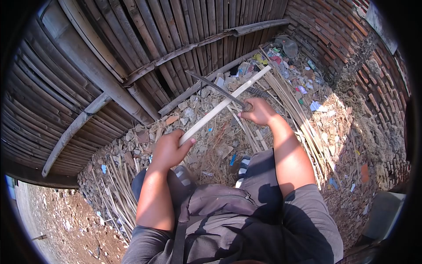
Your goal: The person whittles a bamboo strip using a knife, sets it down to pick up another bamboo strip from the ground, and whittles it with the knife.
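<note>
My left hand (169, 148) is closed around the near end of a pale split bamboo strip (209, 115), which slants away up and to the right. In my right hand (260, 112) is the handle of a long, slightly curved machete (212, 84); the fingers are wrapped round it. The dark blade crosses the strip near its middle, its tip pointing to the upper left. Whether the edge touches the strip I cannot tell. Most of the handle is hidden by my fingers.
More bamboo strips lie in a bundle (303, 119) to the right and another pile (116, 189) at the left. Rubble and litter (281, 61) cover the ground. A bamboo wall (176, 35) rises ahead, and a brick wall (373, 83) stands on the right.
</note>
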### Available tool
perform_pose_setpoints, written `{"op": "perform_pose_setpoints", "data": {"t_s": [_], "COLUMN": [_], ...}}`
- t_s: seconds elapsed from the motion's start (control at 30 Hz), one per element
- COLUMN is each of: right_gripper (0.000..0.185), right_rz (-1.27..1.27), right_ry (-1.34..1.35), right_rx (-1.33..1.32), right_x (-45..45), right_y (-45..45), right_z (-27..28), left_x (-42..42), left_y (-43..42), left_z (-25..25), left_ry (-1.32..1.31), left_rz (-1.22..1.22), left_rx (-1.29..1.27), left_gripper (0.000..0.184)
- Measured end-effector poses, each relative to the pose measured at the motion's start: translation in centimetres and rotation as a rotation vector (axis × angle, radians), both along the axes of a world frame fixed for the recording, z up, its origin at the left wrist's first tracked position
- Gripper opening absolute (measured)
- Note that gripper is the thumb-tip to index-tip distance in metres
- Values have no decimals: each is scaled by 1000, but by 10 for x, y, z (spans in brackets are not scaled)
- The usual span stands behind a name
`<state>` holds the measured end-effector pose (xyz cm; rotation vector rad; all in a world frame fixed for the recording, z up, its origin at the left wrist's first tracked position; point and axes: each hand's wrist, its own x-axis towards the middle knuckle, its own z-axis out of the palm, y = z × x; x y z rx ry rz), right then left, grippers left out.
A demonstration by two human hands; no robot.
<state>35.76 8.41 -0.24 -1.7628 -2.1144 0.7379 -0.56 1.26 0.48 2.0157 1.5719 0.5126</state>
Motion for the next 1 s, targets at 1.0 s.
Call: {"op": "perform_pose_setpoints", "data": {"t_s": [1.0], "right_gripper": [54], "right_rz": [108], "right_ry": [-93], "right_rx": [-58], "right_x": [-25], "right_y": [-8], "right_z": [6], "left_x": [1], "left_y": [1], "left_z": [-5], "left_ry": [39], "left_rz": [-7], "left_rx": [0], "left_gripper": [45]}}
